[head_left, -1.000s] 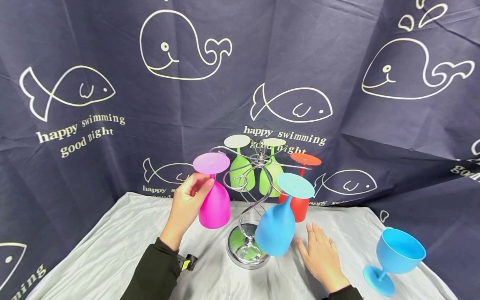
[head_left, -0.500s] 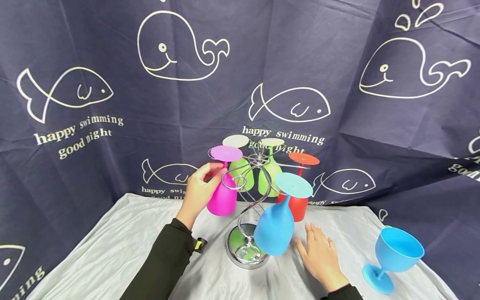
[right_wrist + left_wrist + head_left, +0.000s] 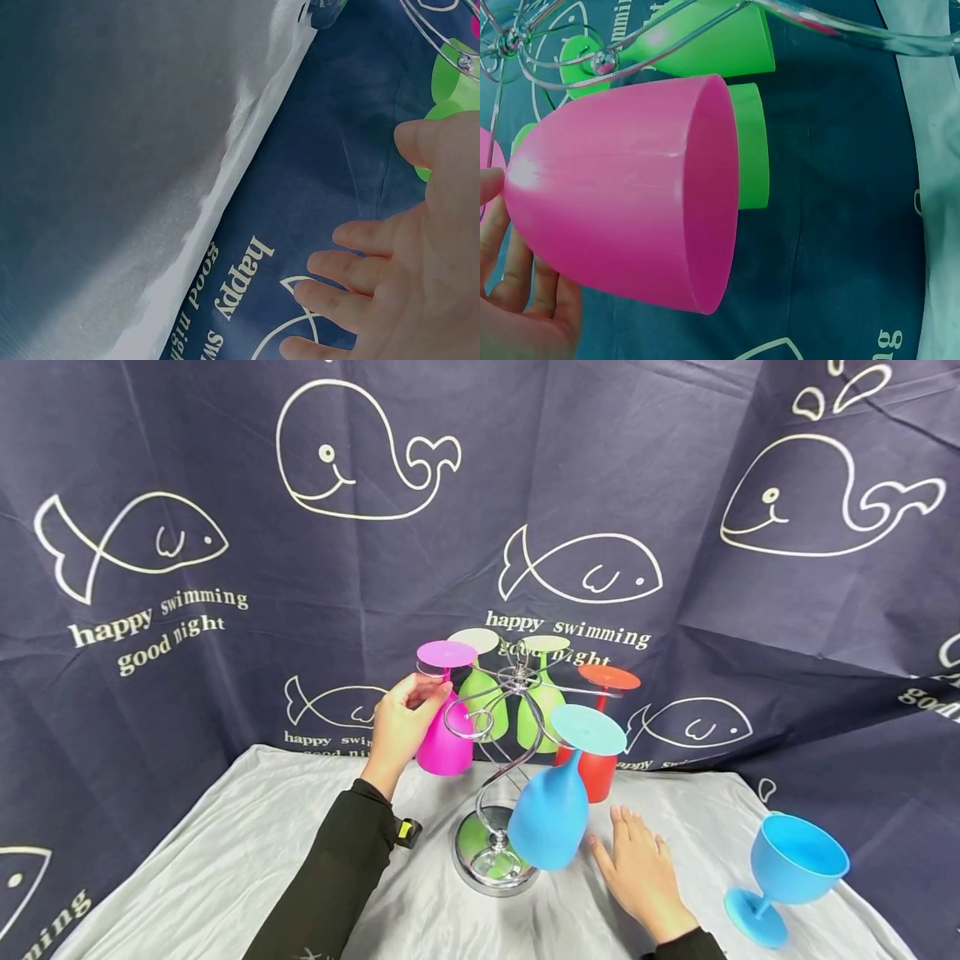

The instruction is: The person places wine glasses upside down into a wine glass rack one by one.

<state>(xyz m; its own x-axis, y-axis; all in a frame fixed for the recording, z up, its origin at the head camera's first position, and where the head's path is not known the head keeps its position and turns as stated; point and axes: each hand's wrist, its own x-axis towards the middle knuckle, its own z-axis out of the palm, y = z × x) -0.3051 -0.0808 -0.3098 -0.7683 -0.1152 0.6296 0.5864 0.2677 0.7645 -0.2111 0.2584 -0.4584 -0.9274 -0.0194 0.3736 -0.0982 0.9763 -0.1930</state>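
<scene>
My left hand pinches a pink goblet by its stem, just under the foot. This goblet hangs upside down at the left loop of a chrome spiral rack. In the left wrist view the pink bowl points its mouth away from the fingers and overlaps a green goblet. My right hand lies on the cloth with fingers extended, right of the hanging blue goblet; the right wrist view shows its fingers spread and holding nothing.
Two green goblets, the left and the right, and a red goblet hang inverted on the rack. A second blue goblet stands upright at the right of the white cloth. Behind hangs a dark printed curtain.
My left hand has moved right and slightly up with the pink goblet, bringing its stem from outside the rack to the left loop. The right hand stays where it was.
</scene>
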